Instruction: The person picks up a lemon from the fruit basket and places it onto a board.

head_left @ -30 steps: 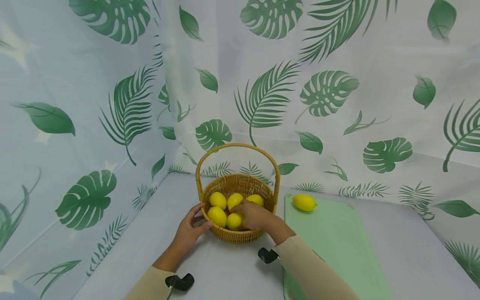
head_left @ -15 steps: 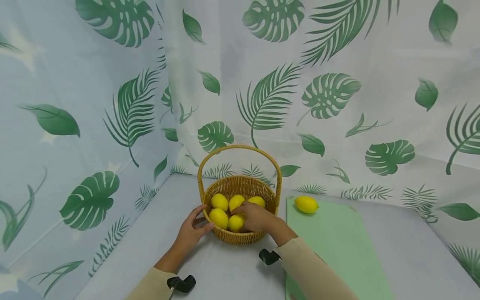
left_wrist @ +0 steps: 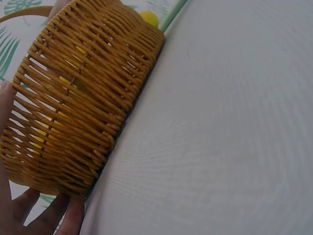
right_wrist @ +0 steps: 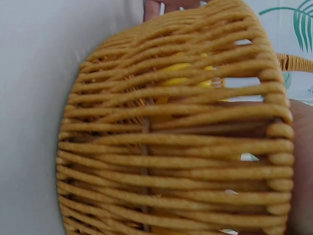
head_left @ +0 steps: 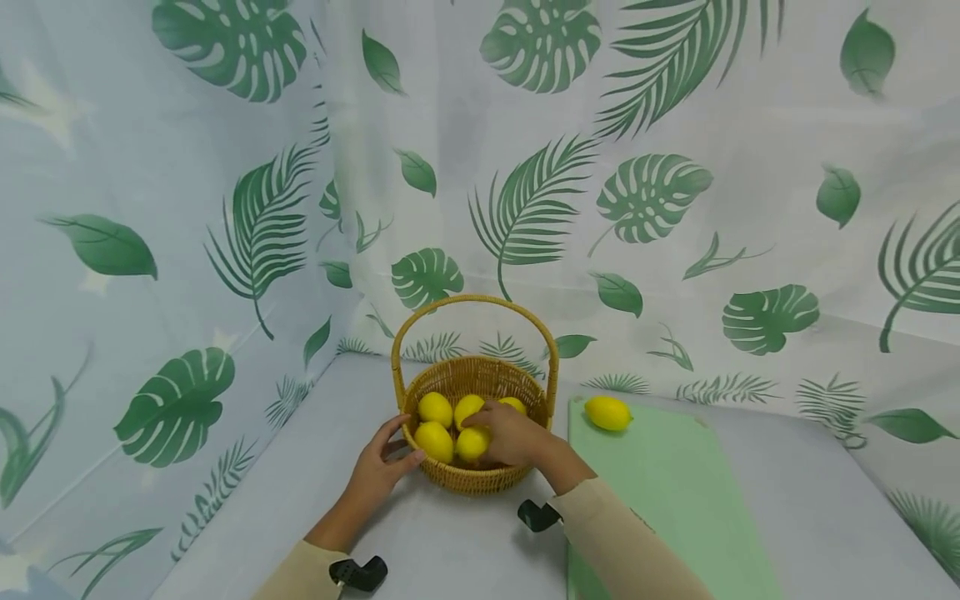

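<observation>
Beige-sleeved left hand [head_left: 378,467] half open, thumb and fingers spread against the left side of the wicker basket [head_left: 474,482], which stands near the back-left corner of the desk [head_left: 465,546]. Right hand [head_left: 517,435] reaches in, fingers bent over the front-right lemon [head_left: 472,444]; grip can't be told. Five lemons show inside. Change over the last second: slight, back-right lemon [head_left: 514,402] more covered by that hand, so handling looks mid-step. Farther right, green board [head_left: 660,483], another lemon [head_left: 608,413] near its back-left corner. Leaf-print sheet [head_left: 675,108] behind.

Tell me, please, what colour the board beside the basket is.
The board is pale green, clearest in the head view.
</observation>
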{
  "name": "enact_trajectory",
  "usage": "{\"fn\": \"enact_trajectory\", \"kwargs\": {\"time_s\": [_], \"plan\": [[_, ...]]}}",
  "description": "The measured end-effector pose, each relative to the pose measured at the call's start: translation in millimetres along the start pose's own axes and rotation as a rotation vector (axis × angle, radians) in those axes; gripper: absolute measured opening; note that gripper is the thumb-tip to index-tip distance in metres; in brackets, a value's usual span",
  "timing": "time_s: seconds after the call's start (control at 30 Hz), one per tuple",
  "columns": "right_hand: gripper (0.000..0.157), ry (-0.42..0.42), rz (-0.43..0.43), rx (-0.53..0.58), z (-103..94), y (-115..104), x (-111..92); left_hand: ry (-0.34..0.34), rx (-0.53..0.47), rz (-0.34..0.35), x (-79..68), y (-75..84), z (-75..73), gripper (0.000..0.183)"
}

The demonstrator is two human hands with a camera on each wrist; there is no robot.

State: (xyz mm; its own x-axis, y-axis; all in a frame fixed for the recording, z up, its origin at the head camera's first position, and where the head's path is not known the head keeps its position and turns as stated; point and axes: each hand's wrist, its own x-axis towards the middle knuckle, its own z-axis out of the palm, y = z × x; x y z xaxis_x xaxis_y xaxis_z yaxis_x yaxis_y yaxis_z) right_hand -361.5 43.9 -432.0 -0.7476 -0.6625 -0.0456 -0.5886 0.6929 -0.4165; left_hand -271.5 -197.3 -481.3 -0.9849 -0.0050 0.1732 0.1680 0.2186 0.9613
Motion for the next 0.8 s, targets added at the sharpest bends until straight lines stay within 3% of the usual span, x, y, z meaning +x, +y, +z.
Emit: {"fn": "enact_trajectory", "kwargs": {"time_s": [0.23,0.47,0.8], "plan": [[0.054,0.020,-0.001,-0.019,-6.6,2,1,0.010,0.003,0.007,0.0,-2.3,-2.8,0.069],[0.056,0.056,-0.022,-0.040,-12.2,3,-3,0.036,-0.009,0.021,12.8,-39.3,-1.0,0.070],[0.057,0.083,-0.010,-0.030,-18.5,1,-12,0.029,-0.004,0.010,14.0,-37.9,2.3,0.070]]}}
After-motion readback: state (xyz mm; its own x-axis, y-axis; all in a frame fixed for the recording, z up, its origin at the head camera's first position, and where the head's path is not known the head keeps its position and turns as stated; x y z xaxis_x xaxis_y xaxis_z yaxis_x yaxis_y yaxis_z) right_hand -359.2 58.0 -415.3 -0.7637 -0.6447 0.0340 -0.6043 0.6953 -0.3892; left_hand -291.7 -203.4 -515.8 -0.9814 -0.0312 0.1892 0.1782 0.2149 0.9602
